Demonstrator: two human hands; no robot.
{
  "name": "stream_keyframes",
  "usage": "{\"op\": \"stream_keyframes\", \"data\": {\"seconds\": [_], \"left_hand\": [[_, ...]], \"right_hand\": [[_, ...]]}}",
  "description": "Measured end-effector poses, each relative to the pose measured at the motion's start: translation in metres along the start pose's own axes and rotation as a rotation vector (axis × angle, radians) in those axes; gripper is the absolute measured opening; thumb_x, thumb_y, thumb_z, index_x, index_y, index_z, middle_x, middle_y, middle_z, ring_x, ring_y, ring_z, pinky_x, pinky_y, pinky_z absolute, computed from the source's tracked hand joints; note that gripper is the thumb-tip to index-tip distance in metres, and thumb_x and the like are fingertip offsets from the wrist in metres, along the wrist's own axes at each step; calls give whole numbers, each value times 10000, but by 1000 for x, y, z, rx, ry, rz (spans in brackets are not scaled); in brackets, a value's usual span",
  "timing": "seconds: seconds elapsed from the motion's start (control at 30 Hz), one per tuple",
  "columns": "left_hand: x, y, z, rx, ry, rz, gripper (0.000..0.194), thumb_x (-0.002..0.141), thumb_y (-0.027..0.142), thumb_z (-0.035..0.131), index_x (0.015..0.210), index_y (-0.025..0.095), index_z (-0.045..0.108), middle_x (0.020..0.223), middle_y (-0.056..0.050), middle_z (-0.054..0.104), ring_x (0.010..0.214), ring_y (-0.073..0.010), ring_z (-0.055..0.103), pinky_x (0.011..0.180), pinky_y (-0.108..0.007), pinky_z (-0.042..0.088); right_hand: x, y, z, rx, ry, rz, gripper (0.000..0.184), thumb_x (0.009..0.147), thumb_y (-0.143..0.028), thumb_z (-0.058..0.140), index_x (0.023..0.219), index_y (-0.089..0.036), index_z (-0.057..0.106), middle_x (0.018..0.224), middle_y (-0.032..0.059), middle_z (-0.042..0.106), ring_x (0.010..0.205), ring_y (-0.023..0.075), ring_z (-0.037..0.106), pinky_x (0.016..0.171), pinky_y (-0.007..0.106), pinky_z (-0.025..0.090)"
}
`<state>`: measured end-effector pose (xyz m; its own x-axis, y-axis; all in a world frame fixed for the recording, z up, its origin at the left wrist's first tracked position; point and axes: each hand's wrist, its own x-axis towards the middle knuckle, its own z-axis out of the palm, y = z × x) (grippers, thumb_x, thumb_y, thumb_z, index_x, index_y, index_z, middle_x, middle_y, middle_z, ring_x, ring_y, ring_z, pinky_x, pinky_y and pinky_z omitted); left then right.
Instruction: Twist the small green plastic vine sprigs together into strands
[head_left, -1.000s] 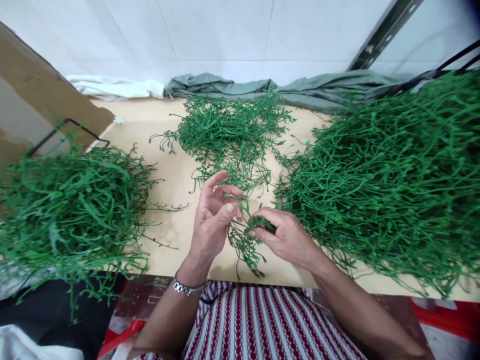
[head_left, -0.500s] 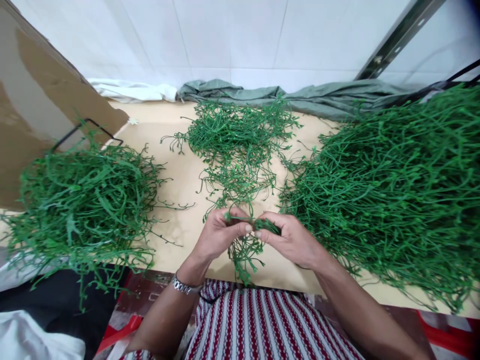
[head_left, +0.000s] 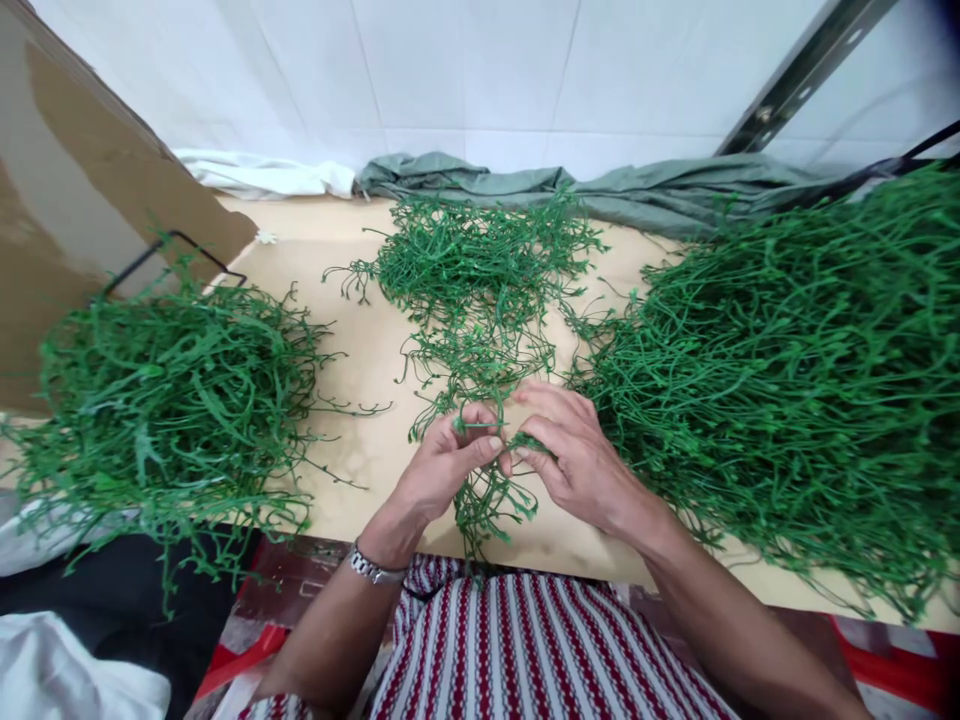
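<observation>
Near the table's front edge, my left hand pinches a thin green plant stem between thumb and forefinger. Close beside it, my right hand has its thumb and index finger closed on a small bunch of green stems, its other fingers lifted and partly spread. Branched tips hang below the two hands toward the striped garment. Just beyond my fingers lies a loose spread of the same stems, running into a middle pile. Where the held stems meet is partly covered by fingers.
A large heap of stems fills the right side, and a tangled heap overhangs the table at left. Behind the left heap stand a cardboard box and a bent black wire. Green cloth lines the wall.
My right hand has turned and raised its fingers, with the knuckles now higher and a little apart from the left. My left hand stays nearly in place, still pinching its stem.
</observation>
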<state>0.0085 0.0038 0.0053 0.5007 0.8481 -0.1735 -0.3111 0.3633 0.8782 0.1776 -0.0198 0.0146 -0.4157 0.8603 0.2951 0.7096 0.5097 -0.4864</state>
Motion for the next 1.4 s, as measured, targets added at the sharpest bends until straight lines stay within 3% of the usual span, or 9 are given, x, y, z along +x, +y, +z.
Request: {"op": "stream_keyframes", "data": {"seconds": [0.13,0.3,0.47,0.63,0.87,1.1,1.27,1.4], "left_hand": [[-2,4,3,117,18,2,163,678,231,675,726,142,546,623,24,549,523,-85,532,541,-215,393],[-3,8,4,287,31,-53,106,628,161,682,660,124,588,627,8,556,549,-85,515,532,-208,425],[-3,4,5,197,185,19,113,639,171,669,707,139,584,509,33,546,455,-86,531,474,-193,415],[-5,-1,6,70,260,62,129,621,166,681,692,147,575,569,47,528,452,-74,540,473,-188,431],[-4,1,3,256,96,-15,164,633,222,686,712,141,567,620,24,506,543,-78,478,506,-186,395],[-9,8,-7,525,-141,-68,228,720,292,621,567,124,604,521,14,440,490,-81,389,439,-200,296],[-12,11,-5,443,-102,-92,223,694,325,637,578,135,649,478,-15,524,446,-113,476,444,-228,364],[-16,9,-3,418,-90,-79,212,699,323,635,595,142,667,461,-13,519,400,-107,450,413,-234,338]], "right_hand": [[-1,1,3,30,-63,-9,143,871,-164,407,774,-171,513,717,48,563,703,182,508,695,321,383],[-3,1,-3,-7,-80,20,161,884,-200,382,772,-172,493,710,54,559,674,177,495,635,289,365],[-3,-1,-8,79,-118,144,146,884,-227,398,765,-187,472,648,9,513,592,140,471,558,245,343],[-2,-2,-8,160,-171,216,163,879,-240,398,729,-196,446,544,-41,413,502,112,395,503,225,289],[0,-3,-4,193,-222,265,193,869,-242,393,685,-192,423,498,-59,356,458,97,343,471,212,245],[-8,-6,-7,190,-314,180,177,883,-244,399,775,-170,518,576,-21,477,508,101,420,505,216,274],[-11,-7,-15,256,-375,163,230,888,-269,399,687,-175,459,560,-38,423,513,93,395,503,216,262],[-10,-11,-15,328,-417,180,246,890,-273,398,667,-174,434,555,-43,405,512,90,396,503,216,263]]}}
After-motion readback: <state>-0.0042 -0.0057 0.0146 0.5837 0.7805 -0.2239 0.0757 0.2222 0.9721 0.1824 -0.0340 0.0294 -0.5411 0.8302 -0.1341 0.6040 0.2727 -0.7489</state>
